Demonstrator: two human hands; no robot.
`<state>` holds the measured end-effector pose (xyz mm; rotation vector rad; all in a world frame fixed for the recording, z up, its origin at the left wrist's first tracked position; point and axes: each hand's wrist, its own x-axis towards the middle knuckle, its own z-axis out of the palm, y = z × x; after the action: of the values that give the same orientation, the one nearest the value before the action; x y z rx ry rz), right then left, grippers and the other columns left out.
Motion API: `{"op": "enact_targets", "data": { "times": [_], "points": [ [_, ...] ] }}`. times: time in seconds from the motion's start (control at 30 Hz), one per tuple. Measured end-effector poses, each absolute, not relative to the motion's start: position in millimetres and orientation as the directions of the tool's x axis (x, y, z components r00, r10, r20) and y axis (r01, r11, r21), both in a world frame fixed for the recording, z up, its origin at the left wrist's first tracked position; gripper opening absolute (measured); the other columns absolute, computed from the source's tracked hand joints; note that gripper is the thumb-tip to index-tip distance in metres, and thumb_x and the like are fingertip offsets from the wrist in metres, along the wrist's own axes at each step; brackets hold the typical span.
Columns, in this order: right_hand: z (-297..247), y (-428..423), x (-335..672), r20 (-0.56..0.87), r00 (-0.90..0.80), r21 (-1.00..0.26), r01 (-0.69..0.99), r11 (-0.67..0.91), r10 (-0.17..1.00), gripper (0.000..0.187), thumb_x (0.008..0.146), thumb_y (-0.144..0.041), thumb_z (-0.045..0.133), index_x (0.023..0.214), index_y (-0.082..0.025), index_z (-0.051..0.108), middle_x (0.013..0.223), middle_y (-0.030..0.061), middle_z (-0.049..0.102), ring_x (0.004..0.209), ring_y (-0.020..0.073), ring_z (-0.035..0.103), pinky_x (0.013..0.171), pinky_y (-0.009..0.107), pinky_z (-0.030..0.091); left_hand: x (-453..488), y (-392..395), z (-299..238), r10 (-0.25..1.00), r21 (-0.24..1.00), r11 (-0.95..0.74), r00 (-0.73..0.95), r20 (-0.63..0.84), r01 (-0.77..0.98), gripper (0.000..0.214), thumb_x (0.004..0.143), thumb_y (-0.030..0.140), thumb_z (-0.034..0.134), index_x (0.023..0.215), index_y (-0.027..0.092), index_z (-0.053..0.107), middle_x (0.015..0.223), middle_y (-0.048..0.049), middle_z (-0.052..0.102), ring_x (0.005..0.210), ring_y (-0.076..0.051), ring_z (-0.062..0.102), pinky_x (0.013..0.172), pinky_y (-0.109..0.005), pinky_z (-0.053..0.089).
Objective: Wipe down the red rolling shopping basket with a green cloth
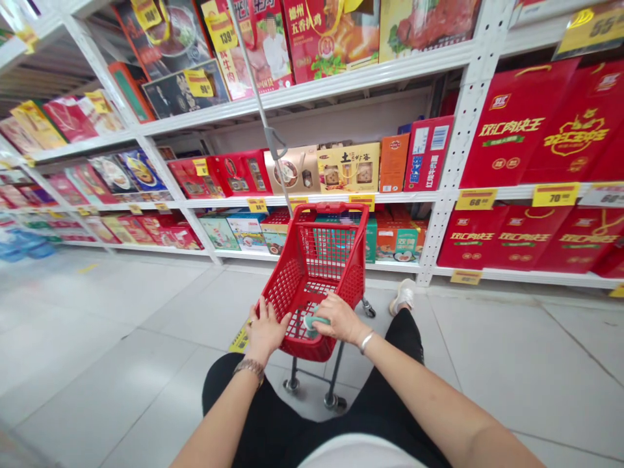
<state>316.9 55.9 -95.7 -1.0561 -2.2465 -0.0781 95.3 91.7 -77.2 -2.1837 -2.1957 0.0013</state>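
A small red mesh shopping cart [336, 266] stands in front of me, facing the shelves. My left hand [266, 328] rests on the cart's near rim, fingers laid over the edge. My right hand [338, 318] is on the rim too, closed around a pale green cloth [314, 322]. A grey pole [260, 107] rises from the cart toward the upper shelf. My black-trousered legs and one white shoe [403, 296] show below.
White metal shelving [341, 81] runs across the view, stacked with gift boxes: big red ones [531, 123] on the right, mixed boxes [348, 168] in the middle. Yellow price tags [554, 194] hang on the shelf edges. Grey tiled floor [121, 338] opens to the left.
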Motion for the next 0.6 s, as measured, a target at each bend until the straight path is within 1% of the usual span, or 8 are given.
{"op": "enact_targets", "data": {
  "times": [0.1, 0.17, 0.27, 0.37, 0.47, 0.53, 0.6],
  "points": [
    [-98.8, 49.7, 329.5, 0.588, -0.378, -0.251, 0.755, 0.606, 0.715, 0.015, 0.093, -0.034, 0.063, 0.085, -0.023, 0.07, 0.086, 0.0015, 0.069, 0.087, 0.017, 0.061, 0.109, 0.044, 0.036, 107.1, 71.9, -80.7, 0.994, -0.071, 0.008, 0.0, 0.112, 0.997, 0.071, 0.096, 0.052, 0.029, 0.148, 0.006, 0.045, 0.162, -0.0238, 0.024, 0.144, -0.048, 0.03, 0.104, -0.063, 0.039],
    [-100.3, 46.0, 342.6, 0.594, -0.334, -0.275, 0.771, 0.574, 0.732, 0.015, 0.095, -0.033, 0.06, 0.088, -0.024, 0.07, 0.091, 0.0025, 0.07, 0.094, 0.0186, 0.061, 0.111, 0.048, 0.034, 118.4, 56.2, -82.2, 0.993, -0.077, -0.003, 0.012, 0.117, 0.997, 0.069, 0.096, 0.052, 0.031, 0.148, 0.009, 0.047, 0.161, -0.0241, 0.029, 0.142, -0.05, 0.032, 0.104, -0.064, 0.038],
    [-101.9, 43.2, 366.7, 0.601, -0.27, -0.293, 0.801, 0.522, 0.752, 0.016, 0.097, -0.032, 0.058, 0.09, -0.023, 0.07, 0.095, 0.0044, 0.071, 0.103, 0.0216, 0.061, 0.111, 0.053, 0.033, 138.2, 30.0, -83.0, 0.99, -0.042, -0.08, 0.084, 0.109, 0.996, 0.066, 0.096, 0.054, 0.034, 0.148, 0.016, 0.048, 0.159, -0.0203, 0.035, 0.141, -0.052, 0.032, 0.106, -0.066, 0.035],
    [-106.1, 39.3, 389.7, 0.6, -0.193, -0.302, 0.844, 0.444, 0.776, 0.016, 0.097, -0.029, 0.057, 0.09, -0.023, 0.071, 0.097, 0.0043, 0.073, 0.104, 0.023, 0.061, 0.112, 0.055, 0.031, 158.3, 3.8, -83.0, 0.974, 0.007, -0.202, 0.2, 0.102, 0.979, 0.067, 0.095, 0.056, 0.037, 0.149, 0.018, 0.047, 0.162, -0.0168, 0.031, 0.141, -0.052, 0.032, 0.109, -0.065, 0.033],
    [-113.8, 29.8, 403.2, 0.619, -0.113, -0.291, 0.886, 0.361, 0.777, 0.019, 0.098, -0.026, 0.056, 0.087, -0.021, 0.071, 0.092, 0.0046, 0.073, 0.096, 0.0226, 0.062, 0.11, 0.053, 0.033, 176.8, -17.6, -81.4, 0.949, 0.045, -0.312, 0.31, 0.046, 0.949, 0.074, 0.092, 0.06, 0.044, 0.149, 0.014, 0.046, 0.163, -0.0179, 0.028, 0.143, -0.053, 0.028, 0.113, -0.064, 0.031],
    [-118.9, 21.0, 402.1, 0.654, -0.053, -0.303, 0.896, 0.325, 0.755, 0.023, 0.099, -0.027, 0.054, 0.084, -0.021, 0.07, 0.088, 0.0051, 0.072, 0.09, 0.0215, 0.062, 0.106, 0.049, 0.038, 187.4, -27.7, -78.5, 0.921, 0.067, -0.389, 0.388, 0.023, 0.919, 0.078, 0.09, 0.062, 0.046, 0.149, 0.011, 0.045, 0.161, -0.0191, 0.03, 0.144, -0.052, 0.026, 0.115, -0.064, 0.029],
    [-122.5, 11.7, 391.3, 0.681, -0.003, -0.337, 0.887, 0.317, 0.733, 0.027, 0.1, -0.028, 0.05, 0.083, -0.021, 0.07, 0.083, 0.0048, 0.07, 0.084, 0.02, 0.062, 0.1, 0.043, 0.042, 195.5, -34.6, -73.1, 0.887, 0.087, -0.46, 0.461, 0.01, 0.884, 0.079, 0.089, 0.063, 0.047, 0.148, 0.011, 0.047, 0.159, -0.019, 0.037, 0.145, -0.051, 0.027, 0.115, -0.066, 0.029]
  ]
}}
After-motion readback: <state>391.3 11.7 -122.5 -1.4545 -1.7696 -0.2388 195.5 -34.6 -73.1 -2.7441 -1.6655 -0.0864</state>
